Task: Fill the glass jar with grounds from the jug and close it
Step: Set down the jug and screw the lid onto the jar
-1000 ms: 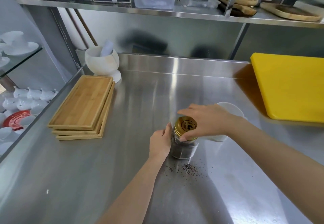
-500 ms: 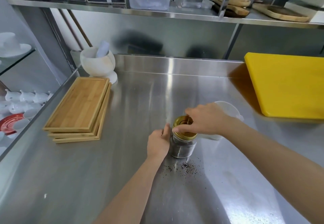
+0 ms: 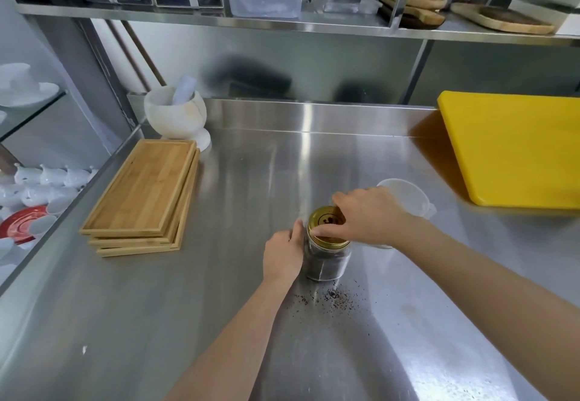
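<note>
A glass jar (image 3: 329,264) holding dark grounds stands upright on the steel counter (image 3: 251,199). A gold metal lid (image 3: 323,221) sits on its mouth. My left hand (image 3: 282,254) wraps the jar's left side. My right hand (image 3: 367,217) grips the lid's rim from above and from the right, covering part of it. Behind my right hand stands a translucent white plastic jug (image 3: 408,195), partly hidden by my wrist. Spilled grounds (image 3: 335,298) lie scattered on the counter just in front of the jar.
A stack of bamboo trays (image 3: 141,199) lies at the left, with a white mortar and pestle (image 3: 175,115) behind it. A yellow cutting board (image 3: 514,149) lies at the right. A shelf (image 3: 282,23) with containers hangs above. White crockery (image 3: 40,187) sits past the counter's left edge.
My right hand has turned on the lid, its fingers shifting round the rim, and the lid sits lower on the jar. My left hand and the jar stay put.
</note>
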### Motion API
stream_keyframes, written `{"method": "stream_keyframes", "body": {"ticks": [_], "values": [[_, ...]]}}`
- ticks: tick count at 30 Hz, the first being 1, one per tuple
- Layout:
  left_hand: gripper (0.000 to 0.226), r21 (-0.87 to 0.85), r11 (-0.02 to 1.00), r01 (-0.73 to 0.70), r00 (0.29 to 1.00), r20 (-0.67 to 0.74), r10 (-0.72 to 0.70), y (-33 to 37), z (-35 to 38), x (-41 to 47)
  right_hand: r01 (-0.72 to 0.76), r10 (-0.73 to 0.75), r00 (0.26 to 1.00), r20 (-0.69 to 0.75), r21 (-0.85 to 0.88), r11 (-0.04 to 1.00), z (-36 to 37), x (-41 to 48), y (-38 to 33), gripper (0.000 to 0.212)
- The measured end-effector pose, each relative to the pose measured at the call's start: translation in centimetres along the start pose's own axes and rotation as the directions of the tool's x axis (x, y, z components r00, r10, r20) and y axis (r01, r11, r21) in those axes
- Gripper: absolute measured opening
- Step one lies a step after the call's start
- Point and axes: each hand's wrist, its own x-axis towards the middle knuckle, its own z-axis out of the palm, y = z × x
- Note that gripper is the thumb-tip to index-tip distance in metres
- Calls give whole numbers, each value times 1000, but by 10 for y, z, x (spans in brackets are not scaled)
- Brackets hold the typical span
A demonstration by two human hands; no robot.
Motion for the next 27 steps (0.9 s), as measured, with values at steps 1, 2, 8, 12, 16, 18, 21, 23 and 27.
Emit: {"method": "stream_keyframes", "body": {"ticks": [1,2,8,12,16,18,21,23,27], "values": [[59,-11,1000,4,1000,-1,-4,1,0,0,-8,8,1000,-29,-8,1000,1,0,0,77],[59,-19,1000,8,1000,0,-8,1,0,-1,-9,11,999,-31,46,999,1,0,2,80],[57,0,1000,-21,1000,-18,21,3,-2,-4,226,-317,933,172,404,886,-3,-2,14,73],[57,22,1000,-9,1000,-2,9,3,-1,-4,213,-281,956,89,452,866,4,-2,11,63],[57,28,1000,11,1000,-2,-11,4,-1,-5,52,-47,997,-53,83,995,10,-3,3,73],[57,19,1000,14,1000,-11,-13,4,-1,-5,40,-32,998,-62,122,992,13,-2,6,80],[57,5,1000,12,1000,-27,-12,5,-1,-5,129,-171,982,79,380,916,10,-4,17,86],[57,5,1000,-2,999,-35,2,5,0,-5,184,-269,956,116,477,859,8,-4,20,86],[58,9,1000,-5,999,-48,5,4,0,-6,227,-323,944,72,569,791,7,-4,17,70]]}}
